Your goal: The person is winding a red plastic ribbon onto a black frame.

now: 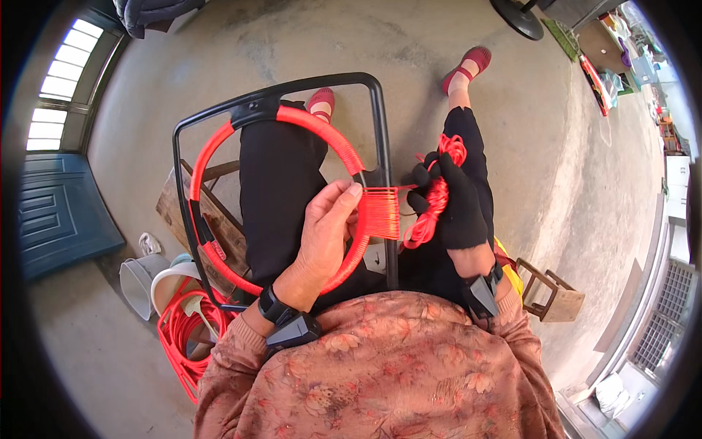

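Observation:
A black metal frame [381,117] with a round ring [322,127] inside it rests across my lap. Red cord covers most of the ring, leaving dark bare parts. On the right side, close rows of red cord [382,213] run between the ring and the frame's bar. My bare left hand [327,223] pinches the ring at the upper end of these rows, thumb on top. My right hand [459,205], in a black glove, is closed around a bundle of red cord [436,196]. A strand stretches from the rows toward the bundle.
A wooden bench [223,249] stands left of my legs, beside buckets [139,284] and another frame with red cord [183,329]. A small wooden stool [559,296] is at my right. A round black base [518,18] stands ahead on the concrete floor.

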### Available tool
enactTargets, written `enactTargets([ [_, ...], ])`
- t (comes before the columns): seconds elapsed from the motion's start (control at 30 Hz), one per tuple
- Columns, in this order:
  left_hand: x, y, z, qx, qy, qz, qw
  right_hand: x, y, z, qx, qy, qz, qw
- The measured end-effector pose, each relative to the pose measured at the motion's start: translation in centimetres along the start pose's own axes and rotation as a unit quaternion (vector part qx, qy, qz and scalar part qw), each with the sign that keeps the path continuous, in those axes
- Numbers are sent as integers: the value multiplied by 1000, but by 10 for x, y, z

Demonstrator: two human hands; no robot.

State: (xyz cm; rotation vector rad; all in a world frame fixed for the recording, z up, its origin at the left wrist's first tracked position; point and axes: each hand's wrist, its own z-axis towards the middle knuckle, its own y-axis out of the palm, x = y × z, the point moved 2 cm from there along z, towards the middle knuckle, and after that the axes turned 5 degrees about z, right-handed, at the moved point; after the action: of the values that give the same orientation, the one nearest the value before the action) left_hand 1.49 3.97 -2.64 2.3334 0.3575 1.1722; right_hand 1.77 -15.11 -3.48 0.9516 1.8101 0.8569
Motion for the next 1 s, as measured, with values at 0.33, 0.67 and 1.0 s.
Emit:
enactTargets([
  [0.33,-3,4,5,2,14,81,997,2,8,-1,57,54,-335,939],
  [0.67,-7,-4,1,-3,29,120,992,0,3,0,25,130,-429,893],
  [1.0,-10,-6,-1,13,47,103,993,-13,-36,-13,117,29,-345,931],
])
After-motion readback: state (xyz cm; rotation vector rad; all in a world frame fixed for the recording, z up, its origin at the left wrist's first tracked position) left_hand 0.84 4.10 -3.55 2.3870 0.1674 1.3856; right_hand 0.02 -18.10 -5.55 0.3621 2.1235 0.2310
